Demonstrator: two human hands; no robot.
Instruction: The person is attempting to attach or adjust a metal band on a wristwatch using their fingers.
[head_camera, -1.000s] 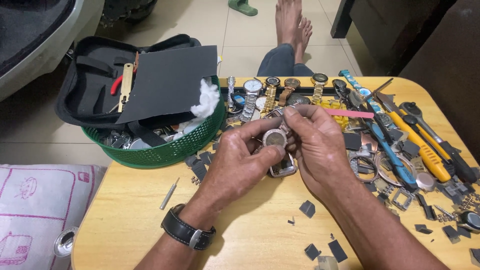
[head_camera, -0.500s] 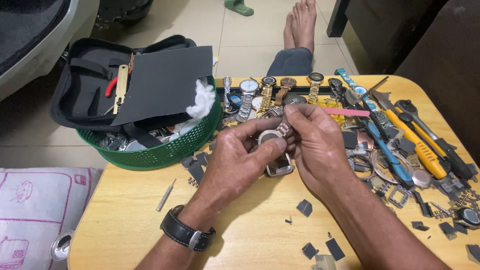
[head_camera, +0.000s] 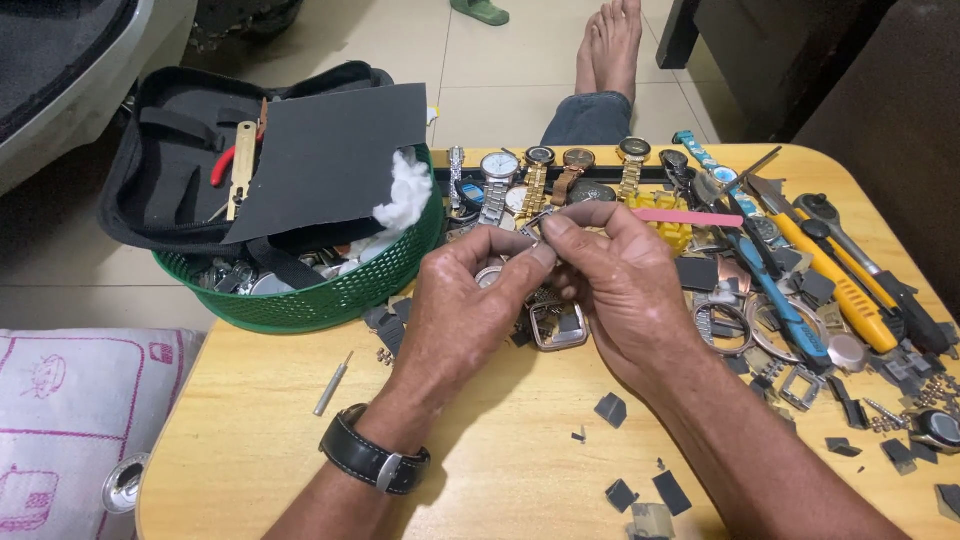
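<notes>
My left hand (head_camera: 465, 300) and my right hand (head_camera: 625, 285) meet over the middle of the yellow wooden table (head_camera: 480, 470). Together they pinch a small metal wristwatch (head_camera: 498, 272) with a bracelet band, fingertips touching at its top. The watch face is mostly hidden behind my left fingers. A black strap sits on my left wrist (head_camera: 373, 458). Under my hands lies a square metal watch case (head_camera: 557, 328). A row of watches (head_camera: 560, 175) lies just beyond my fingers.
A green basket (head_camera: 330, 290) at the left holds a black tool case (head_camera: 190, 170), a dark sheet and white cotton. Screwdrivers and pliers (head_camera: 820, 270) and watch parts cover the right side. Small dark scraps (head_camera: 640, 490) and a metal pin (head_camera: 332, 385) lie near me. A person's bare feet (head_camera: 610, 45) rest beyond the table.
Both hands stay on the watch and have shifted slightly toward the far edge; the fingertips have come closer together at the top of the watch.
</notes>
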